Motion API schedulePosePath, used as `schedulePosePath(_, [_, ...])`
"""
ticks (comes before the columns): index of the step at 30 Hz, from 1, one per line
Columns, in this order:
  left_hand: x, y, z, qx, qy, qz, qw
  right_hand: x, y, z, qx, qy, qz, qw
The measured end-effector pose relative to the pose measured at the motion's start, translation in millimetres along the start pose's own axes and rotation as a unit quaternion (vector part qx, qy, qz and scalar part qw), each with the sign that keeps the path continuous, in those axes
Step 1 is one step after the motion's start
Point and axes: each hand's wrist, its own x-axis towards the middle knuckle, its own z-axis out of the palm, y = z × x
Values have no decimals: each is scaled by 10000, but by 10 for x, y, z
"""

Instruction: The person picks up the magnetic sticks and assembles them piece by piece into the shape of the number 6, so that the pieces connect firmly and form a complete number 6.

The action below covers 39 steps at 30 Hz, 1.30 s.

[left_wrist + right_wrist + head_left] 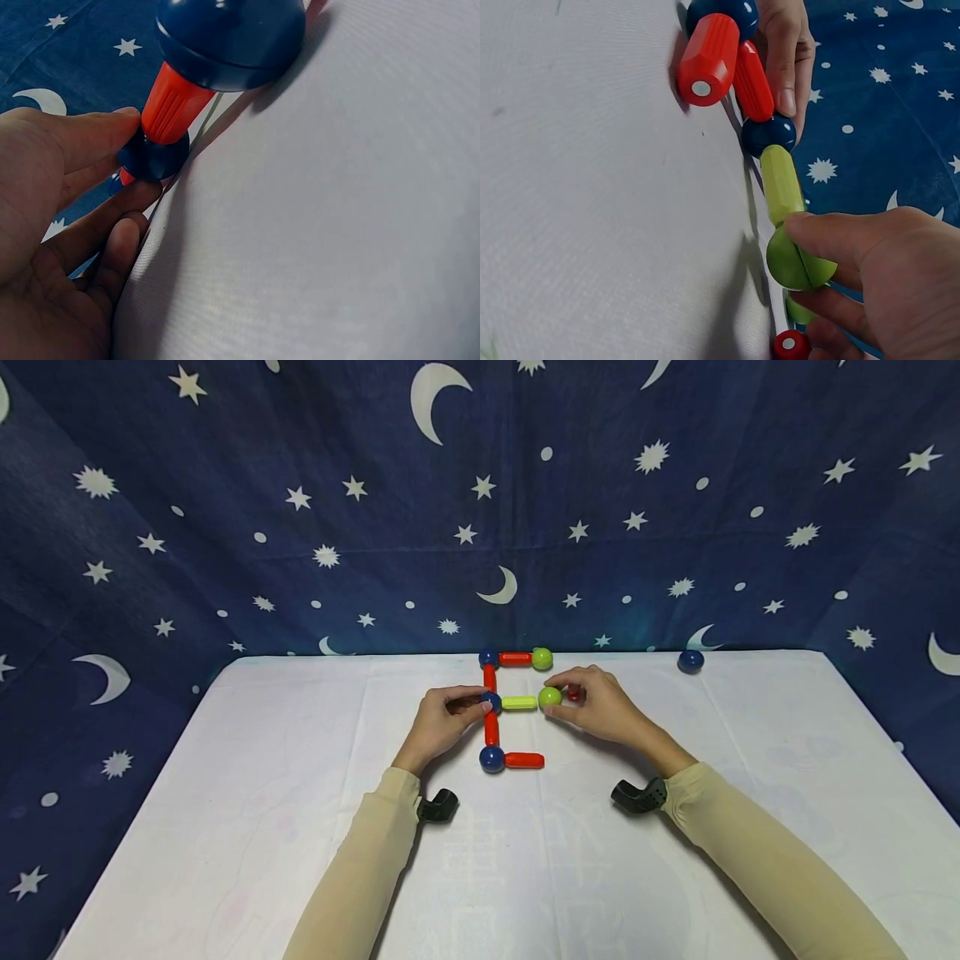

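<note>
Blue balls and magnetic rods lie joined in an E shape on the white table. My left hand (444, 720) pinches the middle blue ball (154, 156), between two red rods (491, 729). From that ball a yellow-green rod (781, 184) points right. At its far end my right hand (600, 706) pinches a green ball (799, 259), which meets or nearly meets the rod. The lower blue ball (492, 759) carries a red rod (524, 761) with a bare white end. At the top, another red rod (515, 659) joins a blue ball (488, 658) to a green ball (542, 658).
A red piece (790, 344) with a white end lies by my right fingers, partly hidden. One loose blue ball (691, 661) sits at the table's back right. Behind the table (225, 827) hangs a dark blue cloth (360, 527) with stars and moons.
</note>
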Motion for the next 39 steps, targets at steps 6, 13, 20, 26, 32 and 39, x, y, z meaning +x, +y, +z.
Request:
schedulePosePath(6, [3,0,2,-2,1,-42,10000,-2,-9,20,-149,-30,70,9999])
schedulePosePath(13, [3,4,4,7,-2,-56,10000,-14,-16,9,-176,-61,12,9998])
schedulePosePath(20, [-4,14,2,-16,8,-83,10000,-25,-18,-17,-122,-8,8,9999])
schedulePosePath(26, [0,15,3,-38,-2,-57,10000,-18,13,-58,-8,148,-86,9999])
schedulePosePath(32, [9,19,3,-28,-3,-33,10000,-25,64,-141,185,323,-71,9993])
schedulePosePath(39, [-1,17,6,-23,7,-24,10000,-14,202,-208,177,656,236,9974])
